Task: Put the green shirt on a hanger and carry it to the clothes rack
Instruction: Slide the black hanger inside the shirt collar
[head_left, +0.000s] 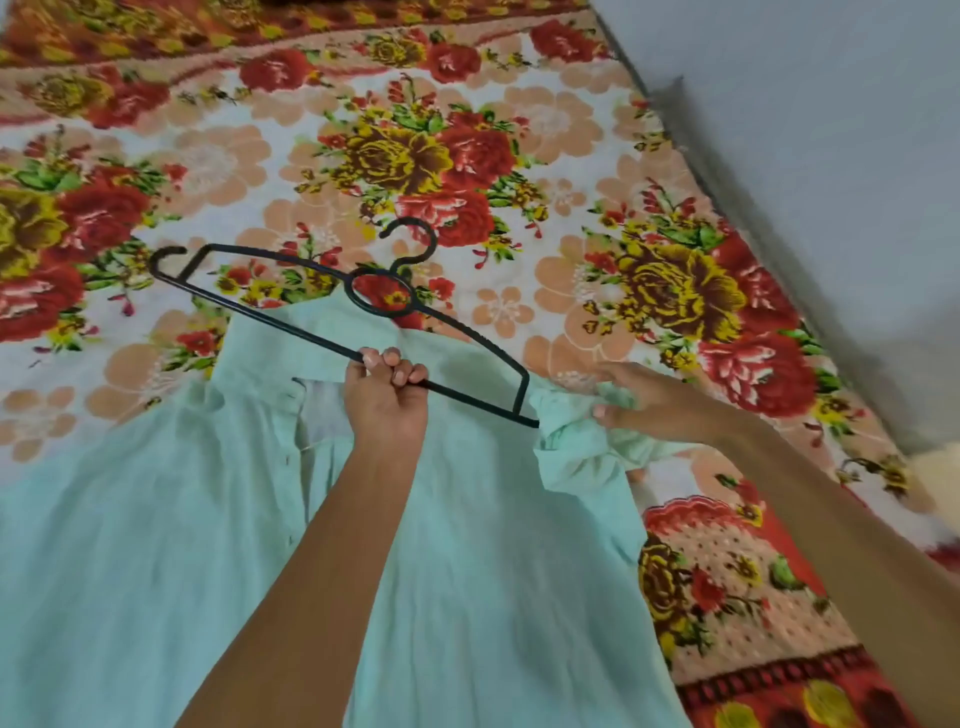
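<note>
On the flowered bedspread (519, 130), toward its near edge, the green shirt (156, 545) is lying flat and limp. My left hand (384, 395) is gripping the hanger (291, 325) by its lower bar, light and stiff, over the collar. My right hand (644, 400) is pinching the soft, bunching shoulder cloth, likely the best hold.

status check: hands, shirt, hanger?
Left hand grips the hanger by its bottom bar. Right hand pinches the green shirt at its shoulder. Shirt flat on the floral bedspread, hanger not yet in. Nothing blocking.
</note>
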